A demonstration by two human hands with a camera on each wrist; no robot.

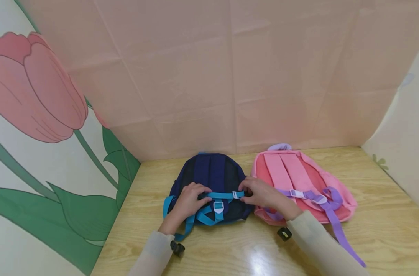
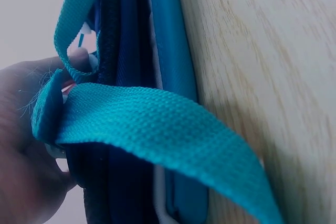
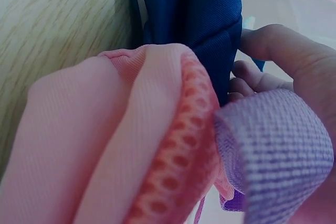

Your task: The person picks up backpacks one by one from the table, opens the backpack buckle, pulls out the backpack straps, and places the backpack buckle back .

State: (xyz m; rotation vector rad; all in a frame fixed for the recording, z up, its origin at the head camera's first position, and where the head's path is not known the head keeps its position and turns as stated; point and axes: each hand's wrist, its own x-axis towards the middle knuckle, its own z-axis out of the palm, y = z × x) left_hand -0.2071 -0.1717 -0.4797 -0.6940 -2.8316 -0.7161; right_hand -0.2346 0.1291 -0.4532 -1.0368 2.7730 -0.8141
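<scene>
A navy backpack point(image 1: 209, 168) lies on the table with its shoulder straps facing up. Across it runs a light-blue webbing strap point(image 1: 221, 196) with a white buckle point(image 1: 235, 195). My left hand point(image 1: 191, 199) pinches the strap's left end between thumb and fingers, and my right hand point(image 1: 264, 194) pinches it by the buckle. A second white buckle point(image 1: 218, 207) sits below on blue webbing. In the left wrist view, a blue strap point(image 2: 142, 114) loops in front of the left hand point(image 2: 26, 145). In the right wrist view, purple webbing point(image 3: 278, 150) partly covers the right hand point(image 3: 299, 61).
Close on the right lies a pink backpack point(image 1: 288, 168), its purple straps point(image 1: 338, 226) trailing toward the table's front. The wooden table point(image 1: 230, 249) meets a pinkish backdrop point(image 1: 230, 76) behind. A tulip-printed wall point(image 1: 50, 84) stands at left.
</scene>
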